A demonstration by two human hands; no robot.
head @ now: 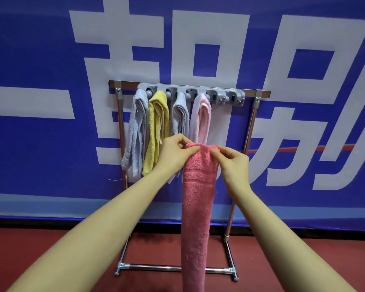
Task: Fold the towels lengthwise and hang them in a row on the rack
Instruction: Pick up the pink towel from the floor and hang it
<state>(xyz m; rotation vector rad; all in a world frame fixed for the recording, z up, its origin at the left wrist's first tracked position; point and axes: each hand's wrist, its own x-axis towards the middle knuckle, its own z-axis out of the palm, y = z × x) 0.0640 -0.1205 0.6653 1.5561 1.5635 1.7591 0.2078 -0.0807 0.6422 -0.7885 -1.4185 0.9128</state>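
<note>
A chrome rack (249,131) stands on a red floor (30,249) against a blue banner (40,60) printed with large white characters. A grey clip bar (219,92) runs along the rack's top rail. Four folded towels hang from that bar in a row. At the rack's left end hangs a pale grey towel (136,131), then a yellow towel (156,131), then a second grey towel (180,116), then a pale pink towel (200,121). The clips right of the pale pink towel hold nothing.

In front of the rack, below the pale pink towel, two bare arms reach forward. The left hand (175,153) pinches the top left corner of a deep pink towel (196,207) between thumb and curled fingers. The right hand (232,163) pinches the top right corner the same way. This towel is folded into a long narrow strip and hangs straight down between the hands, in front of the rack's lower bar.
</note>
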